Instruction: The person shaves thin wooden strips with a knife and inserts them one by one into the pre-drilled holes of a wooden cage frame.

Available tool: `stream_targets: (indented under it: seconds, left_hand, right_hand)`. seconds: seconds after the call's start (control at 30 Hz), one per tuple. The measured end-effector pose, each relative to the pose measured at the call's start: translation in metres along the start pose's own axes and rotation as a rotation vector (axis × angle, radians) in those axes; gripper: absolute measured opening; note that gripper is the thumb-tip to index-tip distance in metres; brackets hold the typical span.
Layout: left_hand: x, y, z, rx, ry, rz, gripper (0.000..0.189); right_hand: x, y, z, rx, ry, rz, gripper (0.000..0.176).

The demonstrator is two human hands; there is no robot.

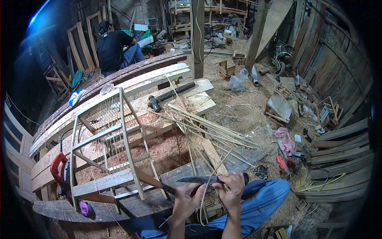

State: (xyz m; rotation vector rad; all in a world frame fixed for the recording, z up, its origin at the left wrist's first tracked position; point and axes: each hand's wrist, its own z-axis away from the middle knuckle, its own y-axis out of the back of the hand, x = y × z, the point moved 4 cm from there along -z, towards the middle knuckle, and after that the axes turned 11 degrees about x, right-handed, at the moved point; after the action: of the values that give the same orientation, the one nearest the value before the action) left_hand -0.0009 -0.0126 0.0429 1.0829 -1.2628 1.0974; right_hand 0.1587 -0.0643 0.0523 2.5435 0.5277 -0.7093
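In my right hand (232,188) is a knife (194,179), its dark blade pointing left across the front of my left hand (188,200). My left fingers pinch a thin wooden strip (206,194), which crosses the blade and rises up to the right between both hands. My right fingertips are right at that crossing. Just beyond my hands lies a loose pile of long thin strips (217,126), with a short flat board (212,153) among them. To the left stands a small wooden frame (124,149) with rows of thin strands strung across it.
A hammer (154,103) lies on the shavings-covered planks (199,104). A red power tool (59,169) and a purple tape measure (84,208) are at the left. Another person (114,49) sits at the back left. Posts, scrap wood and a pink cloth (284,140) stand or lie around.
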Motion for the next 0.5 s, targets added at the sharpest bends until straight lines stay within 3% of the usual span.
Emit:
stream_targets:
  seconds: [0.23,0.4,0.47,0.5]
  left_hand:
    - [0.009,-0.004,0.002,-0.025,0.008,-0.062,0.014]
    - [0.007,-0.006,0.003,0.012,0.016,0.026,0.016]
    - [0.034,0.021,0.003,0.145,0.159,-0.178,0.021]
    - [0.019,0.038,0.002,0.215,0.104,-0.019,0.023]
  right_hand:
    - [0.012,0.003,0.005,-0.005,0.026,0.039,0.032]
    - [0.02,0.013,0.004,-0.005,0.037,0.095,0.018]
    - [0.092,0.044,0.029,0.226,-0.371,0.233,0.019]
    - [0.118,0.075,0.034,0.31,-0.507,0.301,0.021]
